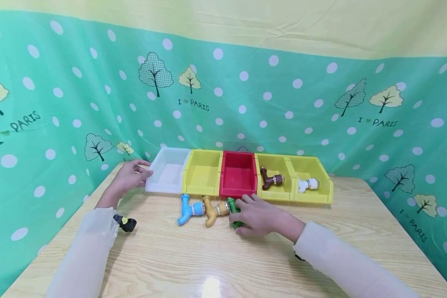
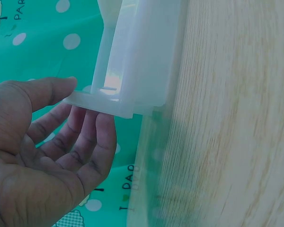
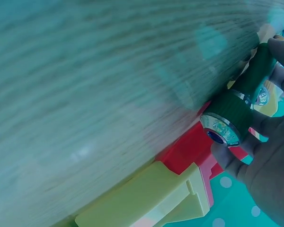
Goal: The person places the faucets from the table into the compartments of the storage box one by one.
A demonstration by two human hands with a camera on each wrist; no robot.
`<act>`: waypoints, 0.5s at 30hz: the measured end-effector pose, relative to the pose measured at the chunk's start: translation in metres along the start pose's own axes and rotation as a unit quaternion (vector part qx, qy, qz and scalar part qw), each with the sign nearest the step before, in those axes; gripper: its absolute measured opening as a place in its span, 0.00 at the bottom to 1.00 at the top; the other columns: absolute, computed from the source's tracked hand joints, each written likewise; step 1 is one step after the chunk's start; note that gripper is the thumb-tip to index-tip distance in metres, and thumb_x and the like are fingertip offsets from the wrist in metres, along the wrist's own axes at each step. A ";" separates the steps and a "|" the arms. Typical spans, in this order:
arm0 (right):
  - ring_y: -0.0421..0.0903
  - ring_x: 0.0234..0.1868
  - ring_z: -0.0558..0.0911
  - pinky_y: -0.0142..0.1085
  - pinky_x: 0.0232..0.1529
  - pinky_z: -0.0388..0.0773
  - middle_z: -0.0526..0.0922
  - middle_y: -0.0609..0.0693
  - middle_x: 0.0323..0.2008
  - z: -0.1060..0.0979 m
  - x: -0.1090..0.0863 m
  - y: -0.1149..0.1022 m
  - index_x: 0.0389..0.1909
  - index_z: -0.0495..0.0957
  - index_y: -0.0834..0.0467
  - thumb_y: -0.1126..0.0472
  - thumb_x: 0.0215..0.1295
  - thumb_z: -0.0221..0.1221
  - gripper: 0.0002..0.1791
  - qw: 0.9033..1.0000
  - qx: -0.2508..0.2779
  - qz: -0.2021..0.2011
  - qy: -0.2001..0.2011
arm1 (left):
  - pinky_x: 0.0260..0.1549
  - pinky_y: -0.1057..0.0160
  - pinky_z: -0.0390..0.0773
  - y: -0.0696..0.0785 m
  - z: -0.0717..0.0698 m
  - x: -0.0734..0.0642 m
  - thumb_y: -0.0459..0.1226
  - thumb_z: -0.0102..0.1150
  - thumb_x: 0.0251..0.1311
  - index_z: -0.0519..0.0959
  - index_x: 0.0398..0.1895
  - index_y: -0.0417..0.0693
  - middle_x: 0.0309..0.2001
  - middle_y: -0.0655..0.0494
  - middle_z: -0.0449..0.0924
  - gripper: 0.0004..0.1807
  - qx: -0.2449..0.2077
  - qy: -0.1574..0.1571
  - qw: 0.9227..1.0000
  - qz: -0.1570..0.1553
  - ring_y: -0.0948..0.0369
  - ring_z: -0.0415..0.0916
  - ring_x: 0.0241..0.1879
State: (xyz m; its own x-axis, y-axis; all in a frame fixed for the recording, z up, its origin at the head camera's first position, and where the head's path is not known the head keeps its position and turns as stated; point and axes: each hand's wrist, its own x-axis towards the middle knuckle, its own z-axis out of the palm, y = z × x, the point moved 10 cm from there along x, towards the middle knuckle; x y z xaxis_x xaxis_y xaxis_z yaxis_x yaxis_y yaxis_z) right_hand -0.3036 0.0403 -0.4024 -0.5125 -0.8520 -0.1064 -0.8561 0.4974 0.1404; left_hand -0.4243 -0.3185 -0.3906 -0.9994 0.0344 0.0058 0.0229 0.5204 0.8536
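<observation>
My right hand [image 1: 258, 215] grips a green tap [image 1: 234, 213] in front of the red bin [image 1: 239, 176]. In the right wrist view the fingers curl round the green tap [image 3: 248, 82], whose silver-ringed end faces the camera. My left hand [image 1: 131, 176] is at the left side of the white bin [image 1: 164, 191]. The left wrist view shows the thumb and fingertips pinching that bin's rim [image 2: 102, 104]. Left of the green tap, a blue tap [image 1: 186, 210] and an orange-yellow tap [image 1: 211, 211] lie side by side on the table.
Bins stand in a row along the back of the wooden table [image 1: 164, 256]. Beside the white one is a yellow bin [image 1: 202, 191]. Two more yellow bins at the right hold a brown tap [image 1: 270, 180] and a white tap [image 1: 307, 184]. A green dotted curtain [image 1: 246, 95] hangs behind.
</observation>
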 end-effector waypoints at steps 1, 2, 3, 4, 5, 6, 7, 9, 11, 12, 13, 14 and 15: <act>0.45 0.45 0.65 0.41 0.44 0.65 0.72 0.45 0.44 0.000 0.000 0.000 0.52 0.78 0.36 0.39 0.73 0.58 0.12 1.000 0.001 0.000 0.001 | 0.47 0.49 0.86 0.000 0.000 0.000 0.43 0.59 0.74 0.67 0.69 0.37 0.53 0.36 0.72 0.29 0.000 0.000 1.000 0.000 0.46 0.82 0.45; 0.45 0.44 0.64 0.41 0.44 0.64 0.72 0.45 0.44 0.000 0.000 0.000 0.52 0.78 0.36 0.40 0.73 0.57 0.12 1.000 0.002 0.001 0.001 | 0.47 0.49 0.86 0.001 0.000 0.000 0.43 0.59 0.74 0.67 0.69 0.37 0.53 0.36 0.72 0.29 0.000 0.000 1.000 0.000 0.46 0.82 0.45; 0.45 0.45 0.64 0.41 0.44 0.64 0.71 0.45 0.44 0.000 0.000 0.000 0.52 0.78 0.36 0.40 0.73 0.57 0.12 1.000 0.003 0.001 0.001 | 0.47 0.49 0.87 0.001 0.000 0.000 0.43 0.59 0.74 0.67 0.69 0.37 0.53 0.36 0.72 0.28 0.001 0.000 1.000 0.001 0.46 0.82 0.45; 0.45 0.45 0.64 0.41 0.44 0.64 0.71 0.45 0.44 0.001 -0.001 0.000 0.52 0.78 0.36 0.40 0.73 0.57 0.12 1.000 0.003 0.001 0.002 | 0.47 0.50 0.87 0.001 0.000 0.000 0.43 0.59 0.74 0.67 0.69 0.37 0.53 0.36 0.72 0.28 0.001 0.001 1.000 0.002 0.46 0.82 0.44; 0.45 0.45 0.64 0.41 0.44 0.64 0.71 0.45 0.44 0.001 -0.001 0.000 0.52 0.78 0.35 0.40 0.73 0.57 0.12 1.000 0.001 0.001 0.002 | 0.47 0.50 0.87 0.002 0.000 0.000 0.43 0.59 0.74 0.67 0.69 0.37 0.53 0.36 0.72 0.28 0.002 0.001 1.000 0.002 0.46 0.82 0.44; 0.45 0.45 0.64 0.41 0.45 0.63 0.71 0.45 0.44 0.001 -0.001 0.000 0.52 0.78 0.35 0.40 0.73 0.56 0.12 1.000 0.000 0.000 0.003 | 0.47 0.50 0.87 0.002 0.000 0.000 0.42 0.59 0.74 0.67 0.69 0.37 0.53 0.36 0.71 0.28 0.002 0.002 1.000 0.002 0.46 0.82 0.44; 0.45 0.45 0.64 0.41 0.45 0.63 0.71 0.45 0.44 0.001 -0.002 0.000 0.52 0.78 0.35 0.40 0.73 0.56 0.12 1.000 -0.002 0.000 0.003 | 0.46 0.50 0.87 0.002 0.000 -0.001 0.42 0.59 0.74 0.67 0.69 0.36 0.53 0.35 0.71 0.28 0.002 0.002 1.000 0.002 0.46 0.82 0.44; 0.45 0.45 0.64 0.41 0.45 0.63 0.71 0.46 0.45 0.001 -0.003 -0.001 0.52 0.78 0.35 0.39 0.73 0.56 0.12 1.000 -0.007 -0.002 0.003 | 0.46 0.50 0.87 0.003 0.000 -0.001 0.42 0.58 0.74 0.67 0.69 0.36 0.53 0.35 0.71 0.27 0.002 0.002 1.000 0.002 0.46 0.82 0.43; 0.46 0.45 0.64 0.42 0.45 0.64 0.71 0.46 0.45 0.001 -0.004 -0.001 0.52 0.77 0.35 0.40 0.73 0.56 0.12 1.000 -0.011 -0.003 0.004 | 0.47 0.50 0.87 0.002 0.000 -0.002 0.42 0.58 0.74 0.66 0.69 0.36 0.53 0.35 0.71 0.27 0.002 0.002 1.000 0.000 0.46 0.82 0.44; 0.46 0.46 0.64 0.42 0.46 0.64 0.71 0.46 0.45 0.001 -0.004 -0.001 0.51 0.77 0.35 0.40 0.73 0.56 0.12 1.000 -0.012 -0.004 0.005 | 0.47 0.50 0.87 0.002 0.000 -0.002 0.42 0.58 0.74 0.66 0.69 0.36 0.53 0.35 0.71 0.28 0.002 0.002 1.000 -0.001 0.46 0.82 0.44; 0.46 0.46 0.64 0.42 0.46 0.64 0.71 0.46 0.45 0.000 -0.005 -0.001 0.51 0.77 0.35 0.40 0.72 0.56 0.11 1.000 -0.012 -0.005 0.006 | 0.47 0.49 0.86 0.002 0.000 -0.002 0.42 0.59 0.74 0.66 0.69 0.36 0.53 0.35 0.71 0.28 0.001 0.002 1.000 -0.002 0.46 0.82 0.44; 0.46 0.46 0.64 0.42 0.46 0.64 0.71 0.46 0.45 -0.002 -0.006 -0.001 0.51 0.77 0.36 0.40 0.72 0.57 0.12 1.000 -0.014 -0.006 0.009 | 0.47 0.49 0.86 0.002 0.000 -0.002 0.42 0.59 0.74 0.66 0.69 0.36 0.53 0.35 0.71 0.28 0.002 0.002 1.000 -0.002 0.46 0.82 0.44; 0.46 0.46 0.64 0.43 0.46 0.64 0.71 0.46 0.45 -0.003 -0.007 -0.001 0.51 0.78 0.36 0.40 0.72 0.57 0.12 1.000 -0.013 -0.007 0.012 | 0.47 0.49 0.86 0.002 0.000 -0.002 0.42 0.59 0.74 0.66 0.69 0.36 0.53 0.35 0.71 0.28 0.001 0.002 1.000 -0.002 0.46 0.82 0.44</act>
State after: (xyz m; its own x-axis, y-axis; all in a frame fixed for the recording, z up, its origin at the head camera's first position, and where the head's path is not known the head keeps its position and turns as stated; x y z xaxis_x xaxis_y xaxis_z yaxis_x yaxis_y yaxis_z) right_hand -0.2988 0.0447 -0.3985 -0.4983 -0.8628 -0.0858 -0.8611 0.4809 0.1653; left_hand -0.4225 -0.3174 -0.3889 -0.9996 0.0288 0.0049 0.0192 0.5229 0.8522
